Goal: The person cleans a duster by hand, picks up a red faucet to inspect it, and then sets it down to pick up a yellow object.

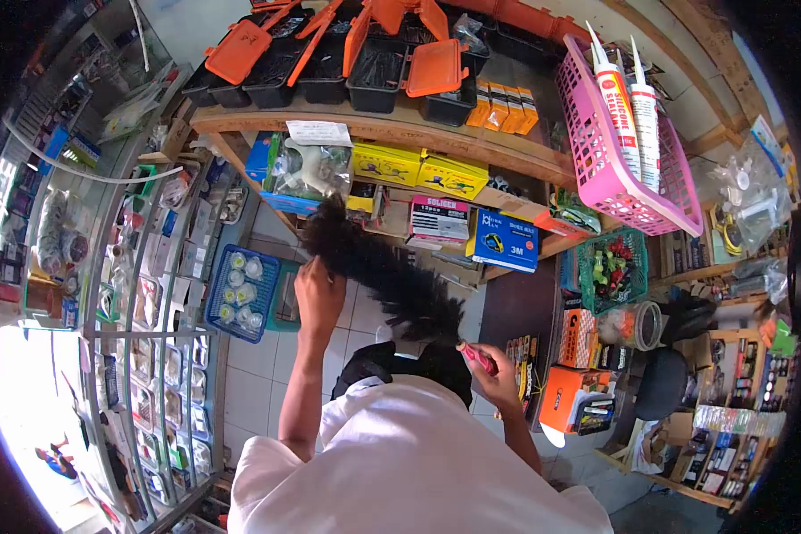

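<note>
A black feather duster [392,271] stretches across the middle of the head view, its feathers reaching up to the left under the shelf. My right hand [494,374] is wrapped round its pink-red handle at the lower right end. At the other end, my left hand [319,292] has its fingers curled in against the lower edge of the feathers, which partly hide the fingertips. Beyond the tip of the duster, a clear plastic bag [310,167] with a white fitting inside sits on the lower shelf. Pink-and-white boxes [438,219] and a blue box [505,238] are close above the feathers.
A wooden shelf [383,133] carries black bins with orange lids [435,69]. A pink basket [627,189] holding sealant tubes [616,107] juts out at the right. A blue basket [212,298] of white round items stands left of my left hand, before a glass display case [147,334].
</note>
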A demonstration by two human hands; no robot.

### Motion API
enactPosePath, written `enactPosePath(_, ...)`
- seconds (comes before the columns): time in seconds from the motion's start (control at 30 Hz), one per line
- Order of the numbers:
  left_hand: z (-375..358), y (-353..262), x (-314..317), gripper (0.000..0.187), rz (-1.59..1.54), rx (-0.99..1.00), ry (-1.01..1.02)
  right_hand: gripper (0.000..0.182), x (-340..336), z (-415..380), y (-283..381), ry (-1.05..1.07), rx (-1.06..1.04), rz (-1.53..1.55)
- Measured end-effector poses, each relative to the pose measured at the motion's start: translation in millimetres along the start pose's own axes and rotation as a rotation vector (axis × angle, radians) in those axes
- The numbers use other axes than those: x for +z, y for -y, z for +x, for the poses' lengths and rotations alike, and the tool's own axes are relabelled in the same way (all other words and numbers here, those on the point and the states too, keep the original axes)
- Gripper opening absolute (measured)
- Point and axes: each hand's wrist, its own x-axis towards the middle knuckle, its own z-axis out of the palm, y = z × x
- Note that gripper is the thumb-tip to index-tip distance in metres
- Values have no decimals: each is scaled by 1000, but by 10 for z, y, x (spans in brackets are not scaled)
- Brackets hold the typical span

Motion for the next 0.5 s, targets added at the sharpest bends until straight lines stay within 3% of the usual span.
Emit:
enactPosePath(0.2,-437,-432,334,13,-68,149,211,30,202,168,56,-140,-36,-73)
enactPosePath(0.23,-487,-472,398,13,-72,311,200,29,248,223,87,-196,-85,-123)
enactPosePath(0.33,-508,-466,442,10,-177,226,295,28,304,253,110,-239,-119,-164)
enactPosePath(0.4,-362,-359,386,7,-124,66,188,28,295,205,79,-247,-115,-208)
enactPosePath(0.43,-226,-328,313,6,-177,78,43,28,272,167,26,-264,-133,-297)
enactPosePath(0.5,-87,-97,164,9,-103,-54,-20,28,208,96,-65,-277,-155,-386)
